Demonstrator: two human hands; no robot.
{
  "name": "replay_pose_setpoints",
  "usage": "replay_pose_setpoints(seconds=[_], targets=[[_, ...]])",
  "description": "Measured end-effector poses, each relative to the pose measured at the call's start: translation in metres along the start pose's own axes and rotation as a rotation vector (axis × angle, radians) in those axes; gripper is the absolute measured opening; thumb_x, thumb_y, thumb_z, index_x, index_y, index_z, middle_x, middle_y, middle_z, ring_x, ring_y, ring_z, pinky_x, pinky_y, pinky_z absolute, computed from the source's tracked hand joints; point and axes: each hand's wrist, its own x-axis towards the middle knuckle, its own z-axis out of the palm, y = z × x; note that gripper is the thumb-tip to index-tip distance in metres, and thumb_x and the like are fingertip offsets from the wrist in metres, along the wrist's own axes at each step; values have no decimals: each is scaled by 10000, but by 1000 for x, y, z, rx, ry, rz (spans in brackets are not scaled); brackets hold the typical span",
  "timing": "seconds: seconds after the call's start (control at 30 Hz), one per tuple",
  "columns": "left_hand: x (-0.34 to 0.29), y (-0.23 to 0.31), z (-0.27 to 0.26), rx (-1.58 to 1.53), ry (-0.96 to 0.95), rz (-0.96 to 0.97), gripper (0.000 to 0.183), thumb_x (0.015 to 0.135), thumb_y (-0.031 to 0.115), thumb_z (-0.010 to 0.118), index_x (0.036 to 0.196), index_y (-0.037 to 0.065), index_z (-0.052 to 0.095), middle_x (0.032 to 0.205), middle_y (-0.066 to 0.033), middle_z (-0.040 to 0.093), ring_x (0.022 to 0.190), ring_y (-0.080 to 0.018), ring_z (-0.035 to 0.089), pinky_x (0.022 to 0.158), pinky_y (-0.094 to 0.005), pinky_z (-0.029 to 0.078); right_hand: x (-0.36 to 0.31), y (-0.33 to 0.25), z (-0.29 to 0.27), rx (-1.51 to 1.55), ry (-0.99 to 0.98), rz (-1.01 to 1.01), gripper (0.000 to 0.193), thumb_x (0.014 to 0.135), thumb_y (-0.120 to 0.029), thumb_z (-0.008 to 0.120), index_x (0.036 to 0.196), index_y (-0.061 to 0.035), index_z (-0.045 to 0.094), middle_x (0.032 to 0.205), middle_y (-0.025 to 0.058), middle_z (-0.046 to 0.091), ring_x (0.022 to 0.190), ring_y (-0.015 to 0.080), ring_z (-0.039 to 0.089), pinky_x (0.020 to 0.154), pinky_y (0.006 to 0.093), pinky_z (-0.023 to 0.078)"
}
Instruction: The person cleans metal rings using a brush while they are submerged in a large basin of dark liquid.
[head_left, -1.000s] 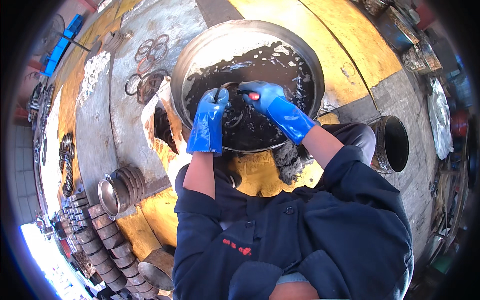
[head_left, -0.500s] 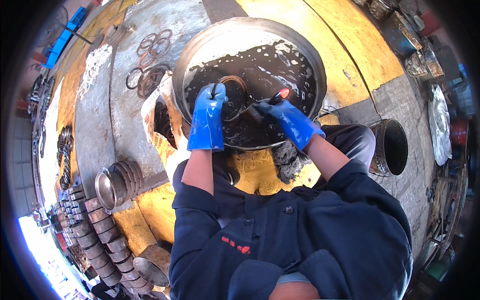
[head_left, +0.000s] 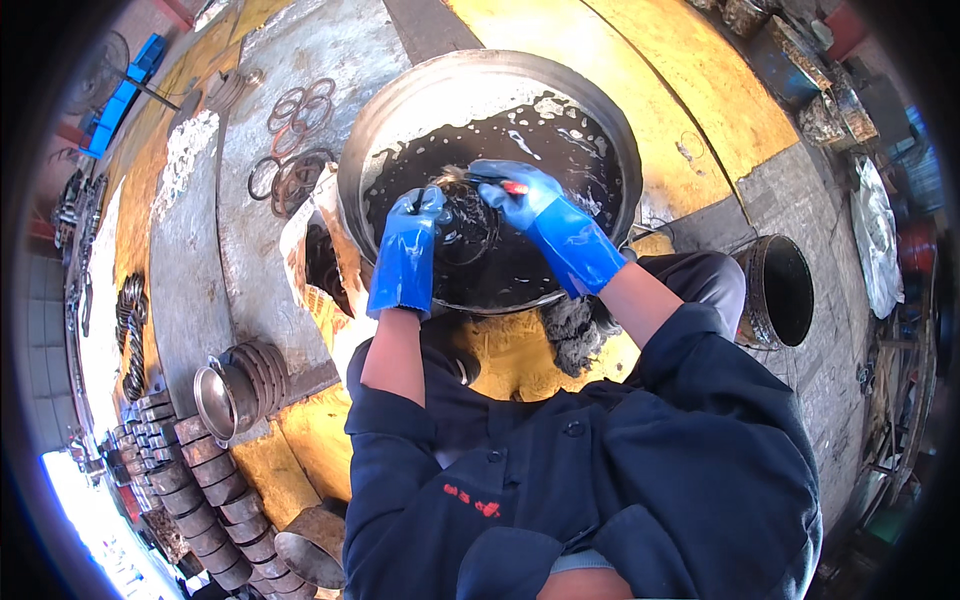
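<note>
Washing under way in the big round metal basin [head_left: 352, 165], which holds black, oily liquid with pale foam toward its far rim. Left hand [head_left: 418, 222], in a blue glove, is clamped on the near-left edge of a dark ring-shaped part [head_left: 468, 222] held just at the liquid's surface, tilted up toward the person. Right hand [head_left: 522, 192], also blue-gloved, is closed around a brush [head_left: 478, 177] with a red handle end; the bristles touch the far top of the ring. So the ring sits between the two hands, touching both glove and bristles, roughly mid-basin. Progress, judged from the layout: a fair share looks handled already. A loose spread of thin rings [head_left: 295, 140] lies on the grey slab left of the basin, and a nested stack of metal cups [head_left: 245, 380] plus a long row of cylindrical sleeves [head_left: 190, 480] run along the near left. Whether those are cleaned or waiting cannot be told; all look dull and grimy at this size. The ring in hand is still black with liquid, so its scrubbing appears unfinished. An empty dark bucket [head_left: 775, 290] stands right of the person's knee, well apart from the hands.
</note>
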Motion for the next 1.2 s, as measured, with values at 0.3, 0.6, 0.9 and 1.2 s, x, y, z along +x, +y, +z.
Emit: replay_pose_setpoints(seconds=[0.3,0.6,0.9,1.2], targets=[[9,-15,4,-204,119,139,234,873,272,690,1015,86,677,755,-28,662,597,-72,558,505,-204,390,-25,41,23,423,-304,641,244,859,-194,685,1060,-56,699,951,58,718,878,134,662,789,280,526],[20,-25,-19,-448,-57,242,248,848,67,620,1093,30,629,936,-49,645,807,-161,661,633,-253,479,-45,42,1,678,-141,796,322,859,-194,715,1138,-36,681,1015,63,711,935,150,645,839,302,510],[14,-15,4,-493,-36,5,407,975,403,545,1148,46,637,994,-129,714,735,-189,665,640,-298,507,-34,18,-26,732,-258,702,292,908,-250,676,1104,-33,689,1009,58,707,883,119,640,777,269,516],[-6,32,26,982,92,671,629,708,254,778,1276,110,549,1211,-123,636,1136,-323,591,982,-416,459,-23,12,-38,-315,-490,261,254,833,-367,635,993,-183,702,954,73,709,959,328,655,820,393,526]])
